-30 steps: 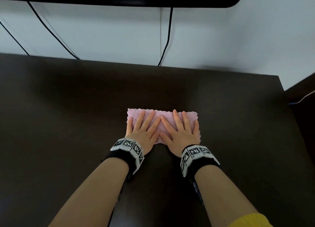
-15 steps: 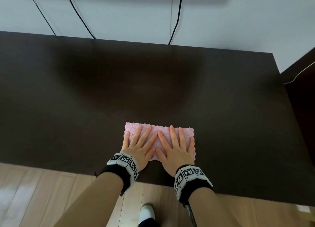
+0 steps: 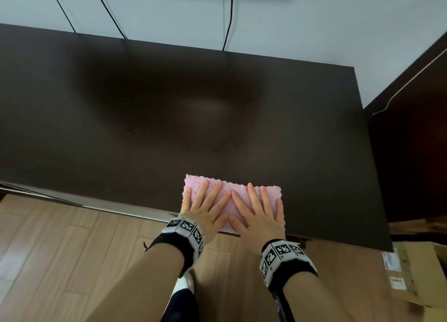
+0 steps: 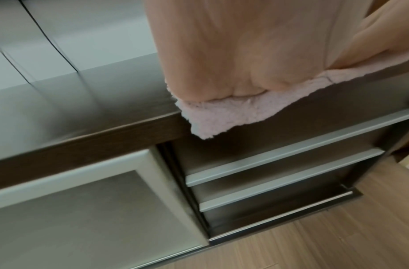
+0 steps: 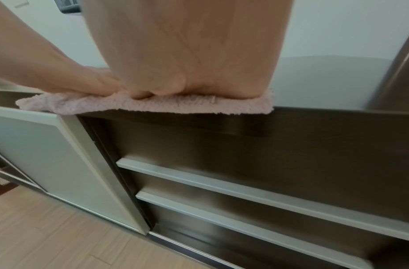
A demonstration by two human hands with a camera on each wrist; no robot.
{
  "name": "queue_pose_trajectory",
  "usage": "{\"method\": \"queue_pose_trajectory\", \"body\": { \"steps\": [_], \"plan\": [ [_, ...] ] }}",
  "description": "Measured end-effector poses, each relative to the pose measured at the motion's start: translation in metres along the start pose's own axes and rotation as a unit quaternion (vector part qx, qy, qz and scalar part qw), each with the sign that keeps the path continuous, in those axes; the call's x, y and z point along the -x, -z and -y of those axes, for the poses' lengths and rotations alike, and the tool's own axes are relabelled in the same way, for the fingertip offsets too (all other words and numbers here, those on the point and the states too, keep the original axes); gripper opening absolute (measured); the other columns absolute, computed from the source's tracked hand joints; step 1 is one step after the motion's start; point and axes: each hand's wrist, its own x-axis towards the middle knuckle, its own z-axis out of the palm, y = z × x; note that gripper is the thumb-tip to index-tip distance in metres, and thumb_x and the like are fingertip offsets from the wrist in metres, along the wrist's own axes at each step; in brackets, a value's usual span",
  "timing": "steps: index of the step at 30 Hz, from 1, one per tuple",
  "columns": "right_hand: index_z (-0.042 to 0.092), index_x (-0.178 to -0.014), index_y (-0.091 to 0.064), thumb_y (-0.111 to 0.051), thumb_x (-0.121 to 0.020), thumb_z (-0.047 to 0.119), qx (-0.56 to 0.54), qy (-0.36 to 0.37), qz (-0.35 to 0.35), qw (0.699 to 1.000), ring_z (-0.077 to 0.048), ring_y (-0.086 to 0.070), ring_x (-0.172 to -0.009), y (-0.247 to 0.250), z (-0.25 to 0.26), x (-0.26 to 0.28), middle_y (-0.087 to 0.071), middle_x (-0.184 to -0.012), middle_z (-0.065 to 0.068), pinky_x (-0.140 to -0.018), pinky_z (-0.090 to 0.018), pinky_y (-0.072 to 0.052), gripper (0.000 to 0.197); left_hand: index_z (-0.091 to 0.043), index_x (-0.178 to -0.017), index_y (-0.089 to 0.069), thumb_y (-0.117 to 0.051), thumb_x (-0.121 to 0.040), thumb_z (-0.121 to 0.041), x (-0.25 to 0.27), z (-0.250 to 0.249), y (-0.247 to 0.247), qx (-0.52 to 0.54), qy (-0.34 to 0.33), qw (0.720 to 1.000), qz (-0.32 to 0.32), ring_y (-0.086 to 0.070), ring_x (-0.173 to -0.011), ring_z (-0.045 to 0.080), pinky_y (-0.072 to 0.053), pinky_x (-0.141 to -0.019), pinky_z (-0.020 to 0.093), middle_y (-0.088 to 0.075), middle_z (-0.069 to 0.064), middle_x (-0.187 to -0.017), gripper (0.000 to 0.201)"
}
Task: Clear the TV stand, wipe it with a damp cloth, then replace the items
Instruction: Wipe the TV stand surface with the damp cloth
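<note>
Pale wall (image 3: 169,12) with black cables (image 3: 228,17), wood-plank floor (image 3: 72,261), possibly cardboard box (image 3: 416,273) at right.

black wristbands (image 3: 177,249) with white tag-printed blocks (image 3: 281,250) (bare forearms), white sock (image 3: 185,281)

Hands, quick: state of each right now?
Left hand: open, fingers flat, pressing the cloth.
Right hand: open, fingers flat, pressing the cloth.

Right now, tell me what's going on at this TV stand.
A person is wiping the dark TV stand top with a folded pink cloth. The left hand and right hand press flat on it, side by side, fingers straight. The cloth sits at the stand's front edge, its near edge overhanging. No other items show on top.
</note>
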Motion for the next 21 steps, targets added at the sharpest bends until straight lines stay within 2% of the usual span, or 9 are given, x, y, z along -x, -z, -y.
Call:
{"method": "queue_pose_trajectory", "body": {
  "steps": [2,5,9,10,11,13,14,17,21],
  "plan": [
    [0.052,-0.141,0.02,-0.008,-0.093,0.063,-0.004,-0.009,0.016,1.0,-0.008,0.04,-0.129,0.004,-0.023,0.011,0.032,-0.153,0.013,-0.109,-0.047,0.022,0.056,-0.025,-0.139,-0.033,-0.003,-0.098,-0.048,-0.005,-0.025,0.002,-0.004,-0.011,1.0,-0.01,-0.033,-0.13,0.029,-0.046,-0.091,0.059,-0.052,0.002,-0.141,0.055],
    [0.052,-0.141,0.019,-0.011,-0.094,0.062,-0.021,-0.013,0.035,0.999,-0.008,0.039,-0.129,0.009,-0.046,0.016,0.032,-0.153,0.013,-0.11,-0.048,0.022,0.057,-0.028,-0.137,-0.037,-0.025,-0.092,-0.051,-0.016,-0.045,0.002,-0.008,-0.032,0.999,0.001,-0.034,-0.13,0.026,-0.044,-0.095,0.059,-0.052,0.001,-0.14,0.052],
    [0.051,-0.142,0.02,-0.01,-0.094,0.063,-0.02,-0.012,0.029,0.999,-0.014,0.035,-0.137,0.015,-0.057,0.004,0.031,-0.153,0.013,-0.111,-0.05,0.02,0.058,-0.025,-0.142,-0.032,0.0,-0.097,-0.05,-0.029,-0.049,0.006,-0.014,-0.025,0.999,0.024,-0.029,-0.133,0.03,-0.043,-0.094,0.061,-0.034,0.002,-0.148,0.061],
    [0.05,-0.141,0.021,-0.008,-0.092,0.064,-0.016,-0.013,0.026,0.999,-0.016,0.033,-0.139,0.017,-0.059,-0.001,0.031,-0.153,0.013,-0.111,-0.051,0.019,0.059,-0.023,-0.146,-0.026,0.005,-0.095,-0.052,-0.033,-0.05,0.013,-0.024,-0.018,0.999,0.027,-0.022,-0.138,0.03,-0.039,-0.098,0.063,-0.026,0.003,-0.154,0.066],
    [0.05,-0.141,0.023,-0.005,-0.089,0.066,-0.01,-0.013,0.023,1.0,-0.018,0.031,-0.141,0.02,-0.061,-0.007,0.031,-0.153,0.012,-0.111,-0.051,0.017,0.06,-0.024,-0.15,-0.01,0.011,-0.09,-0.056,-0.041,-0.051,0.019,-0.038,-0.026,0.998,0.034,-0.007,-0.143,0.029,-0.028,-0.106,0.064,-0.008,0.002,-0.159,0.071],
    [0.049,-0.14,0.025,0.001,-0.085,0.065,-0.001,-0.016,0.015,1.0,-0.019,0.03,-0.141,0.029,-0.065,-0.022,0.031,-0.153,0.011,-0.111,-0.052,0.016,0.062,-0.03,-0.141,0.025,0.02,-0.073,-0.059,-0.058,-0.051,0.031,-0.029,-0.046,0.995,0.082,0.026,-0.142,0.026,0.001,-0.114,0.06,0.031,-0.005,-0.151,0.074],
    [0.048,-0.14,0.025,-0.001,-0.087,0.064,-0.002,-0.02,0.013,1.0,-0.02,0.029,-0.142,0.034,-0.067,-0.031,0.031,-0.153,0.011,-0.111,-0.052,0.016,0.061,-0.032,-0.137,0.031,0.019,-0.073,-0.059,-0.067,-0.051,0.039,-0.024,-0.041,0.995,0.086,0.03,-0.141,0.026,0.007,-0.114,0.058,0.036,-0.007,-0.148,0.071],
    [0.047,-0.142,0.021,-0.011,-0.096,0.057,-0.012,-0.027,0.008,1.0,-0.019,0.029,-0.142,0.055,-0.074,-0.062,0.03,-0.154,0.011,-0.111,-0.053,0.016,0.057,-0.033,-0.143,0.025,-0.002,-0.093,-0.055,-0.103,-0.048,0.055,-0.033,-0.029,0.996,0.078,0.028,-0.142,0.028,0.008,-0.115,0.058,0.032,-0.004,-0.154,0.062],
    [0.048,-0.143,0.019,-0.011,-0.098,0.054,-0.009,-0.035,-0.011,0.999,-0.018,0.027,-0.142,0.088,-0.086,-0.118,0.028,-0.155,0.012,-0.113,-0.054,0.013,0.055,-0.036,-0.145,0.023,-0.006,-0.097,-0.049,-0.162,-0.04,0.085,-0.001,-0.004,0.998,0.067,0.027,-0.143,0.024,0.011,-0.114,0.054,0.029,-0.008,-0.155,0.057]
  ]
}}
